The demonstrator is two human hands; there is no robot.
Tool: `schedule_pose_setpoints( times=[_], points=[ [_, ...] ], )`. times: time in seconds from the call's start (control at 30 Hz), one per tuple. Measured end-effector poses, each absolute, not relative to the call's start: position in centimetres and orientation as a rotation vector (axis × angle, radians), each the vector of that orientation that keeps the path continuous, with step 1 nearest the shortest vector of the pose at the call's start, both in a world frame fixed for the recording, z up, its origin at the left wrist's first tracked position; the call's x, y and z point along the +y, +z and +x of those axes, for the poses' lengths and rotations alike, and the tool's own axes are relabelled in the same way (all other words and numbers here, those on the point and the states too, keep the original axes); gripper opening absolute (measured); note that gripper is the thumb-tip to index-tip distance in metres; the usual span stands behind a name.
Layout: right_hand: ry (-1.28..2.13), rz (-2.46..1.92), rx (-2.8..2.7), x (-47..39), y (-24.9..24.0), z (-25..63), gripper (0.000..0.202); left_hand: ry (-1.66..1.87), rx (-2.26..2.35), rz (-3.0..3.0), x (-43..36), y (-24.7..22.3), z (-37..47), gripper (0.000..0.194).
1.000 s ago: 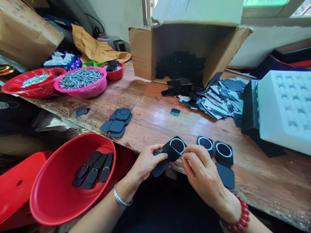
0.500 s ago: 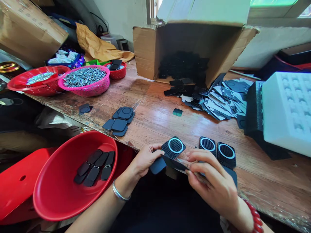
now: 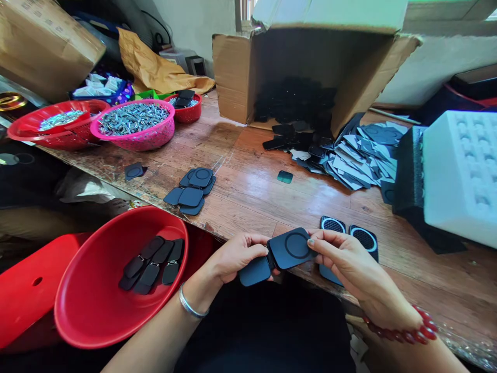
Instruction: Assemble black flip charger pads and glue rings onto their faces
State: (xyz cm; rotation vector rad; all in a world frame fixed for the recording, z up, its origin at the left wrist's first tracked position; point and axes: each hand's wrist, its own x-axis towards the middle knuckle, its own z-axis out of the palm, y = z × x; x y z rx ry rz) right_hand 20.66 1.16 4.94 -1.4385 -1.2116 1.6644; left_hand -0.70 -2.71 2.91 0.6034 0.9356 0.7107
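Observation:
Between my hands is a folding charger pad [image 3: 293, 249], two black panels joined by a hinge. Its right panel shows a dark cover with a ring outline; the lower-left panel is plain. My left hand [image 3: 240, 255] is closed on the pad near the hinge, thumb on top. With thumb and fingers my right hand [image 3: 345, 259] pinches the right corner of the ring-marked panel. Just beyond my right hand lie two panels with mesh and white rings, a left one [image 3: 333, 224] and a right one [image 3: 364, 239], partly hidden by that hand.
Several folded-out pads [image 3: 192, 190] lie stacked at left on the wooden table [image 3: 240, 207]. A red basin [image 3: 89, 290] below the edge holds more. Behind stand a pink basket [image 3: 134, 124] of metal parts, a cardboard box [image 3: 233, 77], a cover pile [image 3: 357, 155] and white foam [image 3: 462, 166].
The dark cover, held edge-on by my right hand before, now lies face-up over the held pad's mesh and white ring. My right hand has turned and grips the corner; my left barely moved.

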Motion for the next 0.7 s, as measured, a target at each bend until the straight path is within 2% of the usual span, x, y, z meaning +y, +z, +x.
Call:
schedule_pose_setpoints(
  times=[0.7],
  points=[
    [1.688, -1.482, -1.211, 1.48, 4.58, 20.88, 0.041, 0.707, 0.926, 0.624, -2.65, 2.68, -0.66, 0.022]
  ],
)
